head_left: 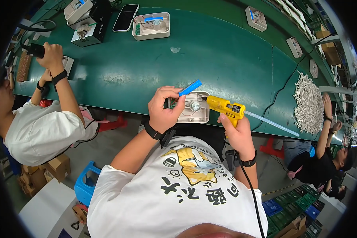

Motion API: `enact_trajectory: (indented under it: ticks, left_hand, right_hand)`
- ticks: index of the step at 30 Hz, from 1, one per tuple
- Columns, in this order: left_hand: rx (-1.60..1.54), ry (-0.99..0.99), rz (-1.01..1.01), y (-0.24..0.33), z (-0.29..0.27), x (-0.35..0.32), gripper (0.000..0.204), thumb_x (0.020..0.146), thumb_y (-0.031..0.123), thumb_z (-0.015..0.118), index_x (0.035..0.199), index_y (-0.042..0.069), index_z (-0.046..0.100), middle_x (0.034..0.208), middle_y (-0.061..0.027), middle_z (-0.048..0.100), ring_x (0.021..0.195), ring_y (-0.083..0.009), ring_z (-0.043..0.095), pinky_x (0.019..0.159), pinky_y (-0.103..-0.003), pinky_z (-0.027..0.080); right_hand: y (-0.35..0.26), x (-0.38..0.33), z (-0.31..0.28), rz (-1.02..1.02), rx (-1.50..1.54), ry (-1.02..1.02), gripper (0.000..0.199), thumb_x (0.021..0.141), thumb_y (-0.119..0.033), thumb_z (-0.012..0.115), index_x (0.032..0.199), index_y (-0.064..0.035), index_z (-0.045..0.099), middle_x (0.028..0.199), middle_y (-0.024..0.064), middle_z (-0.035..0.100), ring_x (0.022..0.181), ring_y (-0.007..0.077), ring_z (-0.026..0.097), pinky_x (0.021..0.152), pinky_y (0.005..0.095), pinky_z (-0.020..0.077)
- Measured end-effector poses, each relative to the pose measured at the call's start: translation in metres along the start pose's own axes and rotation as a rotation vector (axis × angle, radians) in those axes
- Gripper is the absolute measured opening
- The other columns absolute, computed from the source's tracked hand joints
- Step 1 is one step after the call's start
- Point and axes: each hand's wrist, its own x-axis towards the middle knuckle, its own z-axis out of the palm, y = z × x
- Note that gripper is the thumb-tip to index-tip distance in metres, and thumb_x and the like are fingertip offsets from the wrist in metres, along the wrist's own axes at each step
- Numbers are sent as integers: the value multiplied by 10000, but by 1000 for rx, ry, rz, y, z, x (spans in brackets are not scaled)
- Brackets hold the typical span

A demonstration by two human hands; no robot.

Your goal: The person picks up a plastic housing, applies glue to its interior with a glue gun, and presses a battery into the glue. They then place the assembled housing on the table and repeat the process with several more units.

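Observation:
My left hand point(164, 109) pinches a blue cylindrical battery point(191, 87) between thumb and fingers, tilted above an open white plastic housing point(205, 116). Inside that housing are a round silver part point(195, 106) and, partly behind my fingers, a bit of green circuit board. Wrapped round the handle of a yellow hot glue gun point(222, 105) is my right hand point(240, 134). The gun's nozzle points left over the housing's right rim. A long translucent glue stick point(271, 123) juts from its back, and a black cord hangs from the gun down past my right forearm.
Farther back on the green table point(226, 51) lie a similar housing point(162, 35) with a blue battery, a phone point(125, 18) and a black box point(95, 29). White small parts point(308, 103) are heaped at right, near a black cable point(279, 92). Co-workers sit on both sides.

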Motion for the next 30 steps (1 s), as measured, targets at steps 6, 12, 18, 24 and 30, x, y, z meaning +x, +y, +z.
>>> enact_trajectory:
  ticks: [6, 12, 18, 24, 30]
  left_hand:
    - [96, -103, -7, 3, -4, 5, 178, 883, -48, 786, 1020, 23, 695, 935, -111, 736, 759, -178, 682, 763, -313, 564]
    - [103, -119, -39, 8, -2, 6, 185, 844, -1, 808, 993, 53, 712, 869, -82, 740, 747, -222, 676, 755, -357, 536]
    - [227, -279, 120, 14, -5, 16, 194, 841, 63, 840, 995, 61, 721, 903, -68, 735, 839, -231, 689, 843, -382, 502]
    - [357, -296, -90, 23, -8, 24, 140, 871, 120, 829, 969, 81, 737, 997, -63, 729, 982, -264, 664, 884, -407, 489]
    - [283, -598, -260, 12, -14, 43, 129, 924, 126, 799, 1039, 70, 784, 980, -70, 728, 946, -281, 626, 886, -401, 493]
  right_hand:
    - [1, -1, -3, 70, 5, 15, 284, 1063, -228, 691, 1206, 17, 712, 835, 18, 670, 700, 99, 557, 646, 281, 473]
    - [0, -4, -8, 77, 29, -28, 306, 1069, -217, 684, 1251, 27, 707, 841, 27, 675, 740, 128, 556, 699, 301, 481]
    - [13, -7, -19, 158, 98, -29, 283, 1055, -298, 710, 1122, -24, 708, 822, -10, 660, 604, 45, 554, 525, 239, 459]
    - [21, -5, -20, 175, 205, -76, 278, 1065, -289, 699, 1143, -22, 709, 872, 16, 713, 611, 52, 583, 535, 238, 486]
    - [16, 6, -14, 217, 153, -52, 288, 1067, -296, 701, 1127, -15, 714, 885, 22, 722, 611, 62, 584, 539, 245, 495]
